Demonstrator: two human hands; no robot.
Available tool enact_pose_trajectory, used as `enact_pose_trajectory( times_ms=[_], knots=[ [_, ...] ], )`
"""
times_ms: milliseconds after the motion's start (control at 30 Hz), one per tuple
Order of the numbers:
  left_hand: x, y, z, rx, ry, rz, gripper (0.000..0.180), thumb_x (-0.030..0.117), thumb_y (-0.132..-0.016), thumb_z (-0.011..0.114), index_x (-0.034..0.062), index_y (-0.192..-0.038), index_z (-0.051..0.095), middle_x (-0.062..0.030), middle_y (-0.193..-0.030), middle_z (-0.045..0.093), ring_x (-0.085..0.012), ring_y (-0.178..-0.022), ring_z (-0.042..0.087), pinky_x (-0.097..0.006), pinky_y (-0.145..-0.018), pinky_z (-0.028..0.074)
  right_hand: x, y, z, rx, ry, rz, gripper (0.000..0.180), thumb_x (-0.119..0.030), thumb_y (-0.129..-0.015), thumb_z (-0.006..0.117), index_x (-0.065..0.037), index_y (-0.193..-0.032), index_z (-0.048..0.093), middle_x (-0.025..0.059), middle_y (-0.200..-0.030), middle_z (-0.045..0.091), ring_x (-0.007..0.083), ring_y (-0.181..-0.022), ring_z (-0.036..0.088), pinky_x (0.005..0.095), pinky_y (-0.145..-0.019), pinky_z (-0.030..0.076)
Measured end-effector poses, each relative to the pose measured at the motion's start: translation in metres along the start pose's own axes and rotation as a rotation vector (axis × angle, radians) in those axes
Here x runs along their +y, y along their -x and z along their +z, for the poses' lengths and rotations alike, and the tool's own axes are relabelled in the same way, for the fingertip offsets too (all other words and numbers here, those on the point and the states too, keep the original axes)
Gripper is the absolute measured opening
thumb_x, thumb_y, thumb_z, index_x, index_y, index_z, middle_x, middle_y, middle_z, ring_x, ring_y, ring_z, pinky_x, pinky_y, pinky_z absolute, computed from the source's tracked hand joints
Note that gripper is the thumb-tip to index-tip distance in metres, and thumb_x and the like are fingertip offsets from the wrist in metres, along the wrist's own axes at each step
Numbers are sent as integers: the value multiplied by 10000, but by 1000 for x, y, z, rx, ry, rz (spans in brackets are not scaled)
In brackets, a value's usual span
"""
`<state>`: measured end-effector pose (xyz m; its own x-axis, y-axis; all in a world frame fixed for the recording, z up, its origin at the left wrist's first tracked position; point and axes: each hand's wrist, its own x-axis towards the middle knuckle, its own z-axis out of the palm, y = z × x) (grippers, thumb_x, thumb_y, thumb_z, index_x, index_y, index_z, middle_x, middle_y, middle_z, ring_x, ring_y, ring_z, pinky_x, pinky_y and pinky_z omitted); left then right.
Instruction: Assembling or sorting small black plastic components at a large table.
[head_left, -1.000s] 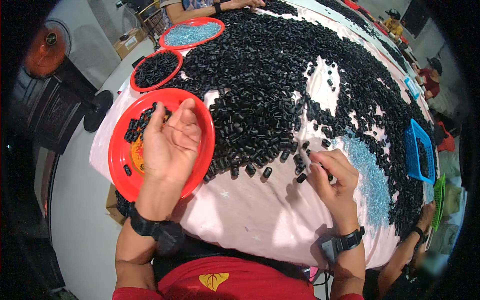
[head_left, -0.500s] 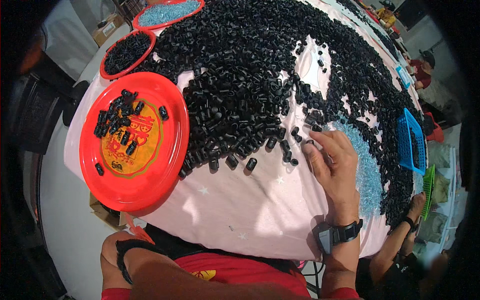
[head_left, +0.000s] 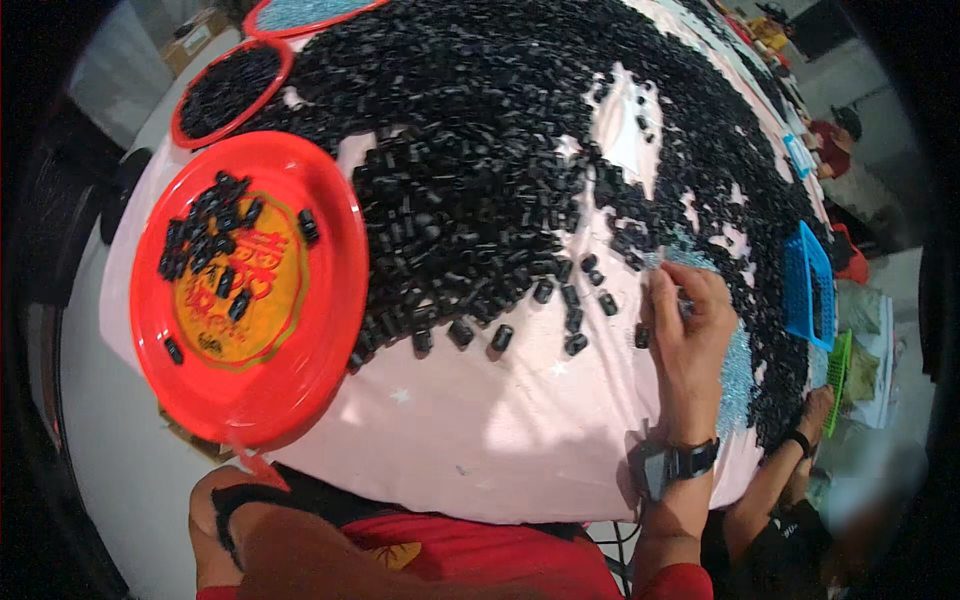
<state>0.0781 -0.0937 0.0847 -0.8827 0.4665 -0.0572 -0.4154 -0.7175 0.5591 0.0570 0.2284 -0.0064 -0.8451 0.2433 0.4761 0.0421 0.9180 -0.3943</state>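
My right hand is over the pink cloth at the right of the table, thumb and fingertips pressed together. What they hold, if anything, I cannot make out. Loose short black tube-shaped pieces lie just left of it, and one black piece rests beside the thumb. Clear bluish small pieces are heaped right of the hand. A large heap of black pieces spreads over the middle and back. My left arm is bent at the lower left; its hand does not show.
A red plate with several black pieces stands at the left. Behind it are a red dish of thin black pieces and a red dish of clear pieces. A blue basket and green basket, near another person's hand, stand right.
My right hand has moved slightly right, its fingers drawn closer together. A black piece now shows beside the thumb. The view has shifted a little, and the plate appears farther left.
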Motion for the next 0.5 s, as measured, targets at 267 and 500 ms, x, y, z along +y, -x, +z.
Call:
enact_pose_trajectory(
  times_ms=[267, 500],
  knots=[
    [1, 20, -23, 15, 27, -44, 339, 339, -1030, 513, 42, -920, 636, -129, -914, 653, -244, -820, 650, -360, -640, 510, 3, -7, -1, -62, 2, -96, 146, -124, -870, 782, -24, -974, 763, 124, -889, 703, 281, -815, 661, 362, -719, 517],
    [-5, -5, 0, 92, -21, 43, 332, 344, -1033, 500, 58, -911, 617, -128, -884, 637, -248, -782, 641, -372, -589, 510, 10, -5, -6, -56, -72, -191, 142, -89, -900, 742, -26, -1024, 764, 128, -885, 709, 276, -803, 663, 357, -721, 520]
  ],
)
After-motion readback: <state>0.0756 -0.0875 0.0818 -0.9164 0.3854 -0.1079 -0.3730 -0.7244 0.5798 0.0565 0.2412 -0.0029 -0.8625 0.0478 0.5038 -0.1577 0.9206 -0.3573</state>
